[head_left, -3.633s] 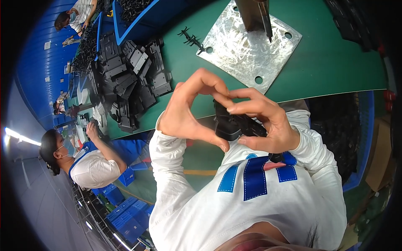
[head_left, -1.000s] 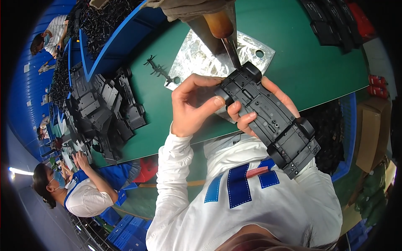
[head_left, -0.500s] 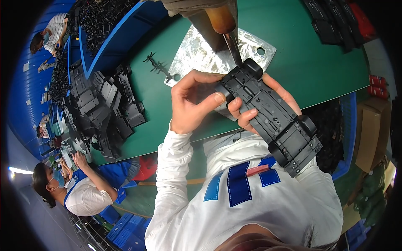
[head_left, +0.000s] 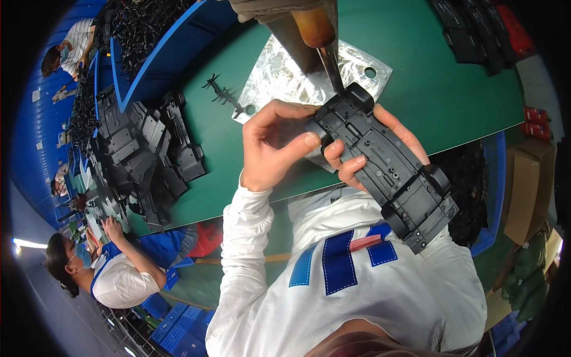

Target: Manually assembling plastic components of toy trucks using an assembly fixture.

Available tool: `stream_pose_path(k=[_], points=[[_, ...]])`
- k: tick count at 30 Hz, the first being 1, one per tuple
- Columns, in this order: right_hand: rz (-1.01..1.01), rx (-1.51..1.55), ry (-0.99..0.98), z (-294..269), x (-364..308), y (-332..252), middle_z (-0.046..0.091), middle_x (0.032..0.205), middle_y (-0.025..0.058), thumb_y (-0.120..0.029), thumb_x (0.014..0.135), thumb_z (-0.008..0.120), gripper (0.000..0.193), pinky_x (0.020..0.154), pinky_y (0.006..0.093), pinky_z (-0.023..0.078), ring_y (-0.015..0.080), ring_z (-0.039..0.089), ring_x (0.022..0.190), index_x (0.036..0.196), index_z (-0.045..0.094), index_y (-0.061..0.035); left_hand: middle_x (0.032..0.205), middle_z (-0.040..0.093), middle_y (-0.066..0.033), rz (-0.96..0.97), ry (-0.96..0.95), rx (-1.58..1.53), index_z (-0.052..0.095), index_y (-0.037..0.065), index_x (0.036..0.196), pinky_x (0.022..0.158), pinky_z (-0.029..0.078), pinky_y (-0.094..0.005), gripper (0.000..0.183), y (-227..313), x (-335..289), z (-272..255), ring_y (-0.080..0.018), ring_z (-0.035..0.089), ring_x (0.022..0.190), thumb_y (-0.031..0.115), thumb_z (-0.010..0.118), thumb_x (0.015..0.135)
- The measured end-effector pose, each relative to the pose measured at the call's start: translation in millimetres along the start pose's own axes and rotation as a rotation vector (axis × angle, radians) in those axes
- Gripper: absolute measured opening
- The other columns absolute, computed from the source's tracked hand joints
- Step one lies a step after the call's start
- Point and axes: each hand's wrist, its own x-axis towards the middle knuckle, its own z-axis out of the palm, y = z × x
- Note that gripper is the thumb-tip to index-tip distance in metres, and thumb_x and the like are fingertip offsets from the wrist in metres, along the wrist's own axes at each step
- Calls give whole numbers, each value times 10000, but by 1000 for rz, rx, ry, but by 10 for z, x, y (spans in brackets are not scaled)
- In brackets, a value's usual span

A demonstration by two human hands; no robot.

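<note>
A black plastic toy-car chassis (head_left: 386,169) lies slanted in front of me, its detailed face with bosses and wheel arches turned up. My right hand (head_left: 404,134) cradles it from beneath, thumb along the right edge and two fingertips curled over the left edge; the palm is hidden. With thumb and forefinger my left hand (head_left: 267,146) grips its far left corner. Over the far end hangs a hot-iron-like tool (head_left: 315,30) with an amber handle. Its metal tip (head_left: 333,71) meets or nearly meets the chassis there; I cannot tell which.
Under the tool lies a shiny metal plate (head_left: 262,83) on the green table (head_left: 452,113). Thin black parts (head_left: 220,92) sit left of it. Black chassis pieces (head_left: 143,143) are heaped at left beside a blue bin (head_left: 160,53). A co-worker (head_left: 113,268) sits at lower left.
</note>
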Motion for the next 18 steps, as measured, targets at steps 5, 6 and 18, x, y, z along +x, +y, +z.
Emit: stream_pose_path(k=[5,6,18], points=[[-2,2,4,6,-9,-3,514,1315,221,-441,1025,543,525,736,352,504,302,517,1073,1402,516,-77,1112,710,-167,5,0,21,653,-54,1051,995,483,-366,325,2,7,-2,-221,659,1065,31,816,783],[-1,7,6,8,-11,-3,515,1314,221,-440,1026,543,524,736,352,503,303,517,1074,1403,515,-77,1111,710,-167,0,2,28,654,-54,1050,996,481,-368,327,3,6,-3,-222,659,1065,33,816,780],[-12,6,-19,-11,-4,5,526,1313,211,-421,1026,547,518,735,352,503,305,517,1062,1409,510,-74,1110,708,-169,0,10,35,656,-53,1049,1000,478,-367,334,1,7,0,-227,658,1070,43,821,775]])
